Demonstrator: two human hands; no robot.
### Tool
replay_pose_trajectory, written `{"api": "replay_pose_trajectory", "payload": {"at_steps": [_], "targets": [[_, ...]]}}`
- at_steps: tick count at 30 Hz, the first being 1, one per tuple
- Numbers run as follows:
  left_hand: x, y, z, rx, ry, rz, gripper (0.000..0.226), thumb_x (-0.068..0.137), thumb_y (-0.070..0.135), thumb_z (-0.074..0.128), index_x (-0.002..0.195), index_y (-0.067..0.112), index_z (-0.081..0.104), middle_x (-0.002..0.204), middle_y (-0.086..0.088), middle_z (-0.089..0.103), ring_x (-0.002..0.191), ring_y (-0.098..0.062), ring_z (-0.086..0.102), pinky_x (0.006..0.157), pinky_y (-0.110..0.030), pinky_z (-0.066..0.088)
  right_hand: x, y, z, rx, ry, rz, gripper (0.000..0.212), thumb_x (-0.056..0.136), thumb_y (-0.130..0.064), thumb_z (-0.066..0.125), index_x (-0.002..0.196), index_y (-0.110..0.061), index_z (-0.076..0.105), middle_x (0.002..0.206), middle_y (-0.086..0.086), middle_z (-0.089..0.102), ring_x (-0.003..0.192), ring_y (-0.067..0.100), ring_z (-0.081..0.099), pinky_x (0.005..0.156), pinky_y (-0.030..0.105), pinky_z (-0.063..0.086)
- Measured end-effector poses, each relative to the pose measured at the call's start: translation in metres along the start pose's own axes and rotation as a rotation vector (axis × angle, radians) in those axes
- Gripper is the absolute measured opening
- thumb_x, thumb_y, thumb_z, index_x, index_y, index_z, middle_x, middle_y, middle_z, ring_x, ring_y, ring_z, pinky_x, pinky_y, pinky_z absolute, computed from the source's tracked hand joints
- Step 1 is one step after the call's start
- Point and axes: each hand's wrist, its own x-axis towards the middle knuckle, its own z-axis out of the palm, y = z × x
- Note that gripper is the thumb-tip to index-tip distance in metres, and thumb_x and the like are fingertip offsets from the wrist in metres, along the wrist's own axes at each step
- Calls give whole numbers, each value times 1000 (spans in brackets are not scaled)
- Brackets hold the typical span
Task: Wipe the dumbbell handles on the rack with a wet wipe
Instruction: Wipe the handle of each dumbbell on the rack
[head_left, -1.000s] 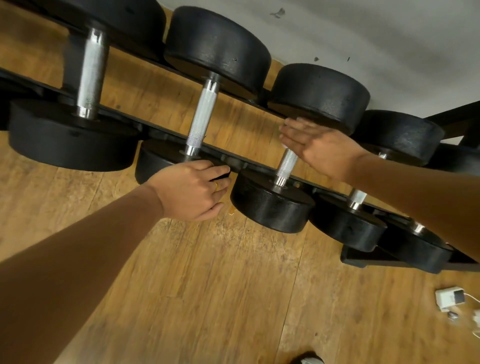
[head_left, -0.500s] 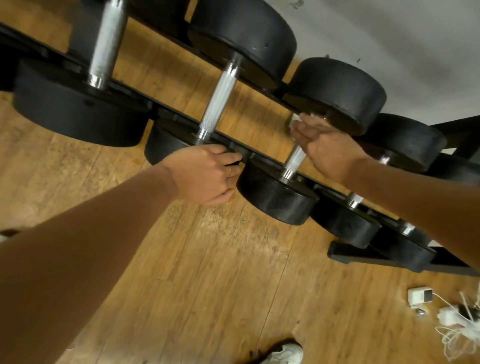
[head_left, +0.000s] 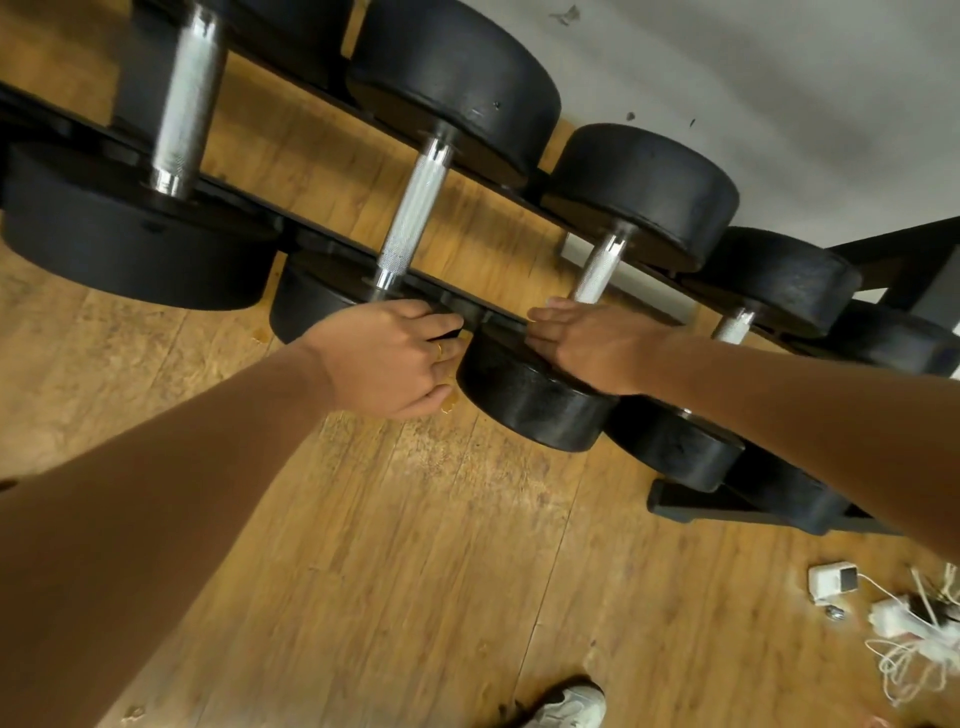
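Note:
Black dumbbells with knurled steel handles lie in a row on a black rack (head_left: 496, 314). My right hand (head_left: 589, 345) is curled round the lower end of the third dumbbell's handle (head_left: 600, 270), just above its near head (head_left: 524, 405). No wet wipe shows; anything in that palm is hidden. My left hand (head_left: 395, 358) grips the rack's front rail, below the second dumbbell's handle (head_left: 415, 208). A thicker handle (head_left: 187, 93) is at the far left and a short one (head_left: 735, 327) to the right.
The floor is wood planks (head_left: 415, 571). A white charger (head_left: 831, 582) and tangled white cables (head_left: 909, 639) lie at the lower right. A shoe (head_left: 571, 706) shows at the bottom edge. A white wall (head_left: 779, 78) stands behind the rack.
My right hand has slid down the third handle from near the far head to its lower end. My left hand has stayed on the rail.

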Motion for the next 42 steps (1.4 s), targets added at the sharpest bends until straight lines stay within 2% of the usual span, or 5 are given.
{"api": "replay_pose_trajectory", "payload": {"at_steps": [8, 24, 29, 34, 42], "targets": [[0, 0, 3, 5, 25, 12, 59, 105, 35, 32, 102, -1, 78, 114, -15, 76, 120, -35, 66, 92, -45, 56, -19, 43, -10, -89, 44, 224, 79, 96, -24, 52, 159, -5, 8, 166, 16, 11, 154, 31, 5, 123, 44, -7], [0, 4, -5, -22, 11, -20, 48, 106, 37, 41, 105, 9, 81, 120, -6, 76, 124, -27, 65, 95, -41, 54, -28, -3, 36, 514, 507, 207, 64, 97, -6, 58, 155, -21, 36, 163, 1, 29, 154, 20, 14, 117, 26, -7], [5, 5, -12, -43, -11, -41, 43, 104, 36, 45, 106, 15, 82, 120, 0, 76, 125, -20, 64, 97, -39, 54, -19, -11, 51, 615, 706, 268, 66, 90, -3, 67, 149, -26, 46, 158, -1, 39, 151, 20, 23, 122, 42, 21], [3, 4, -9, -11, -21, -31, 43, 101, 39, 43, 104, 22, 82, 119, 6, 76, 124, -15, 64, 97, -39, 55, -4, -9, 71, 710, 798, 253, 67, 84, -21, 48, 147, -44, 39, 161, -14, 30, 153, 7, 15, 121, 46, 23], [4, 0, -2, 26, -30, -39, 40, 96, 46, 44, 94, 33, 82, 107, 20, 76, 114, -4, 67, 89, -32, 60, 20, -7, 75, 447, 1132, 309, 42, 92, -11, 44, 125, -13, 70, 131, 8, 64, 127, 25, 57, 105, 44, 47]]}}
